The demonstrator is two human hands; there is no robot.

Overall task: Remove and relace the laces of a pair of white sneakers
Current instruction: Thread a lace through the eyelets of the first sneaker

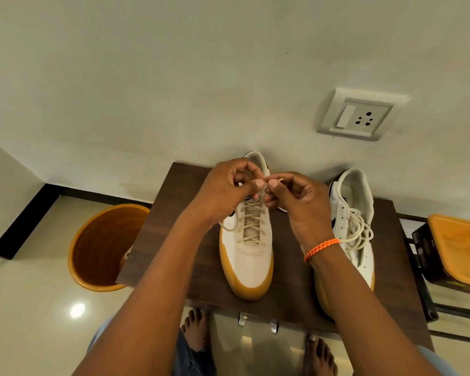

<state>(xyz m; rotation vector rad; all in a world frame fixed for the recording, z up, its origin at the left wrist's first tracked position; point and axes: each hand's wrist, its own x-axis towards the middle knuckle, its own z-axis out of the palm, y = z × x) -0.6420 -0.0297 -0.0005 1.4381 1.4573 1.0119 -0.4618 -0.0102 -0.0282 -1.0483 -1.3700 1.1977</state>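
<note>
So both hands were up at the top of the laced white leather sneaker with the gum-coloured sole (247, 256), which sat toe-toward-the-camera roughly in the middle of the dark brown wooden tabletop (201, 267). The left hand (228, 185) had its fingers curled in, thumb and forefinger pinching the cream round shoelace (251, 221) right near the top eyelets. The right hand (296, 194) was doing the same from the other side, pinching the lace end, with its little tip poking out past the thumb. The two thumbs were pretty much touching. That lace was already criss-crossed up the shoe, with one loose bit trailing off the left side under the left wrist.

The second white sneaker with the same gum sole (356, 207) sat just to the right on the same tabletop, partly behind the right forearm. It was unlaced, and its own loose cream lace (360, 232) was piled in a tangle on top of it.

There was an orange braided bracelet (322, 249) on the right wrist. Off the left edge of the table stood a round orange plastic bucket (92, 253) on the floor, and an orange tray-like thing (459, 248) was over on the right. A white wall socket with a switch (360, 115) was on the wall above. Bare feet showed below the table's edge.
</note>
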